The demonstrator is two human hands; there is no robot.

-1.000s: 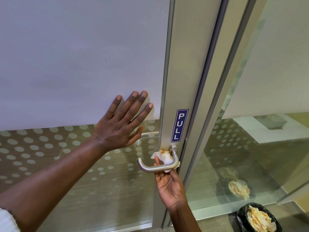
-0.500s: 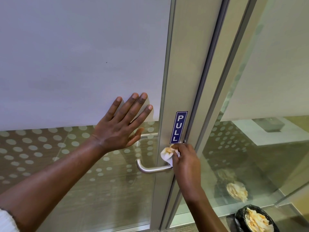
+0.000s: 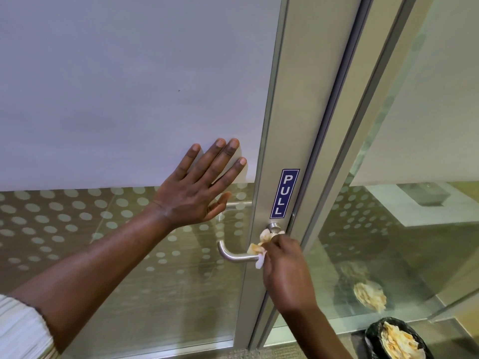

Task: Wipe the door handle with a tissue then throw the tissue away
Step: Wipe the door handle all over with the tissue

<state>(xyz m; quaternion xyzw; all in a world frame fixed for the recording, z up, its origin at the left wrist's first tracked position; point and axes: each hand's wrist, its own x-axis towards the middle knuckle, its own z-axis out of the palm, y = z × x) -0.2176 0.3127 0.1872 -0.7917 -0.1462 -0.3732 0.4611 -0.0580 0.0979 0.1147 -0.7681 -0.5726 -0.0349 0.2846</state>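
A brushed-metal lever door handle (image 3: 234, 255) juts left from the aluminium door frame, under a blue PULL sticker (image 3: 284, 193). My right hand (image 3: 286, 274) pinches a crumpled white tissue (image 3: 261, 246) with orange-brown stains and presses it against the handle's right end, near its round base. The tissue covers that part of the lever. My left hand (image 3: 198, 189) lies flat, fingers spread, on the frosted glass door panel (image 3: 124, 99) to the left of the handle.
A bin with a black liner (image 3: 398, 340), holding several used stained tissues, stands on the floor at the bottom right. Right of the frame is a fixed glass panel (image 3: 414, 229) that mirrors the bin.
My right hand came from under the handle up to its base near the sticker, then slid down a little onto the lever's right end with the tissue. My left hand stayed flat on the glass.
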